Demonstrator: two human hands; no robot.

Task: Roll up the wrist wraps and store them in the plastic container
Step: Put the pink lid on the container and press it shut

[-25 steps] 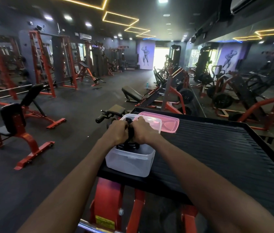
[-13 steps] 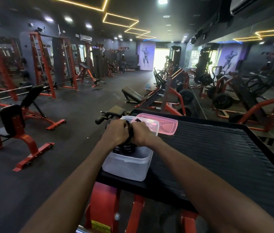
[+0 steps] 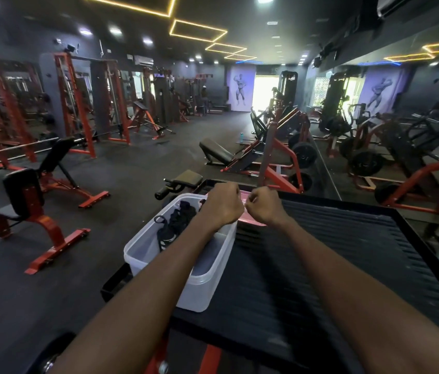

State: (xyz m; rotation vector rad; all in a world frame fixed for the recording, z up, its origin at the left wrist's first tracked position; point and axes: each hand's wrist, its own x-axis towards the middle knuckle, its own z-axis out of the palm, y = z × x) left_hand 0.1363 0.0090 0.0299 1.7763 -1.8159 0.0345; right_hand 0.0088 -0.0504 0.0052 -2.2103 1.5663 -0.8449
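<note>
To the left of the box (image 3: 186, 271), out on the floor, stands a red and black bench (image 3: 40, 201). The clear plastic box sits on the left edge of a big black ribbed platform (image 3: 334, 265). Inside the box, at its far left end, lie the dark wrist wraps (image 3: 176, 224), bunched in a loose heap with a loop sticking out. They do not look tightly rolled.

The left hand (image 3: 223, 203) is over the far end of the box, just right of the wraps. Its fingers are curled into a fist, and I cannot see anything in it. The right hand (image 3: 263, 207) is just right of the box, over the pink lid (image 3: 250, 221). Its fingers are curled too. I cannot tell if it pinches something small or holds nothing. The lid lies flat on the platform, touching the far right corner of the box.

What could go wrong? The box sits right at the platform's edge, so I think a bump from the left arm could push it off onto the floor. The loose wraps could also spring up and get in the way of the lid.

I cannot read any words or brand names here.
</note>
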